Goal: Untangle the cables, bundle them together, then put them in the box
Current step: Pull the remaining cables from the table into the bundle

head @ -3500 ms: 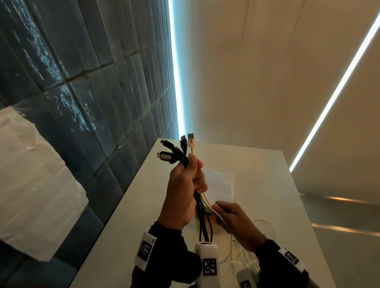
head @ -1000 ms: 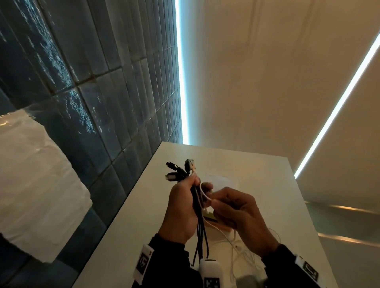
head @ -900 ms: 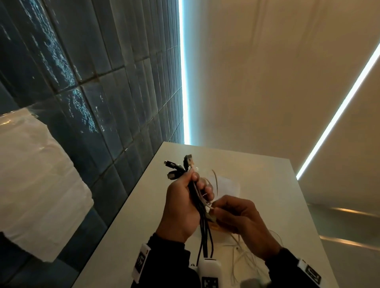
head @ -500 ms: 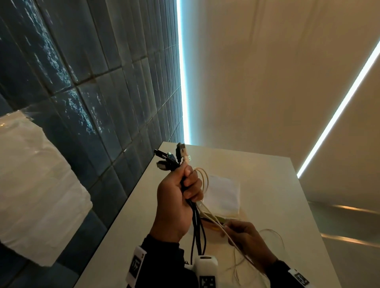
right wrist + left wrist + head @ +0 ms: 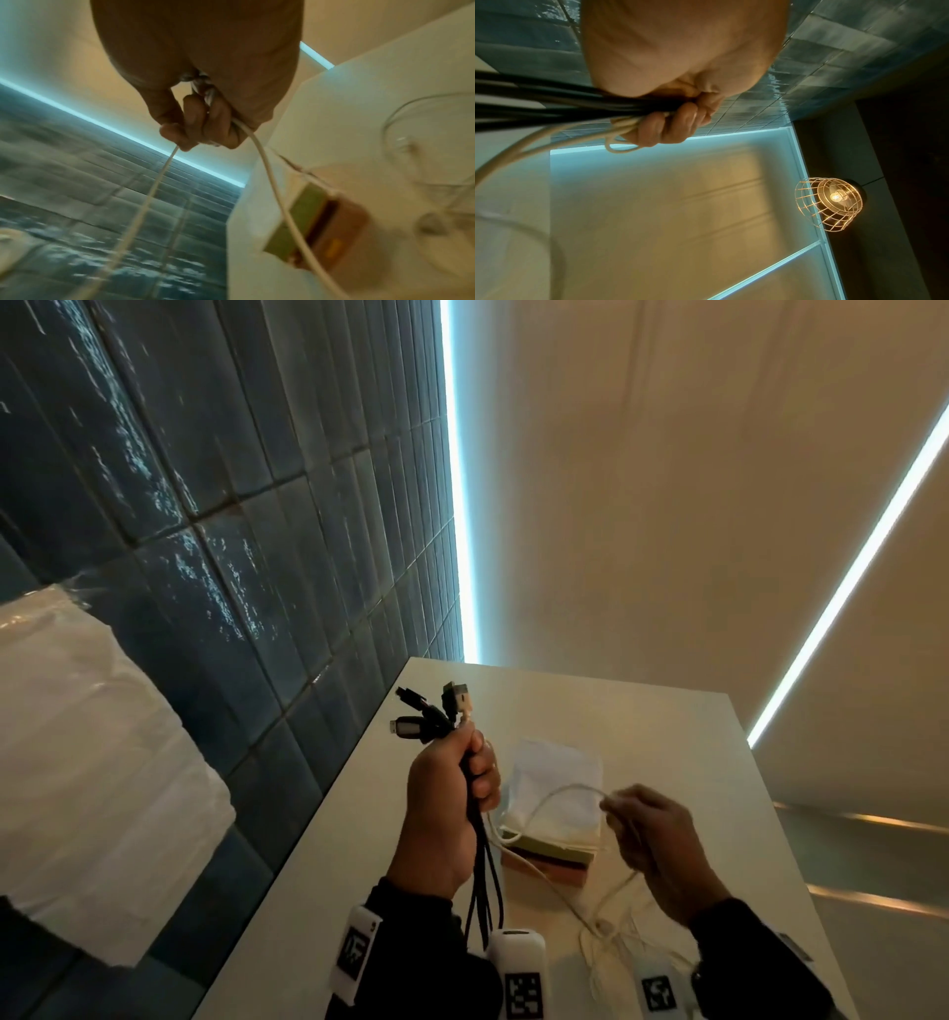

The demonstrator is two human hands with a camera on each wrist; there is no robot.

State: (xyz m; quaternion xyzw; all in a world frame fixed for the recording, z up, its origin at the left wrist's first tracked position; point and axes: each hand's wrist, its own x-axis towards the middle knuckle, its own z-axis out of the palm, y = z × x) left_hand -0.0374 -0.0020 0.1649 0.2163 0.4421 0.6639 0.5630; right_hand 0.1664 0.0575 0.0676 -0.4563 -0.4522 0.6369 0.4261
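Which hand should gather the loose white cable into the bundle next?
Right. The right hand already pinches the white cable, while the left hand is occupied gripping the black cables.

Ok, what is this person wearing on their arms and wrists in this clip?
Both arms are in dark long sleeves reaching the wrists. The left sleeve carries a white band with a black square code marker. A white wrist-mounted unit and another by the right sleeve bear similar markers. Both hands are bare, no gloves or rings visible.
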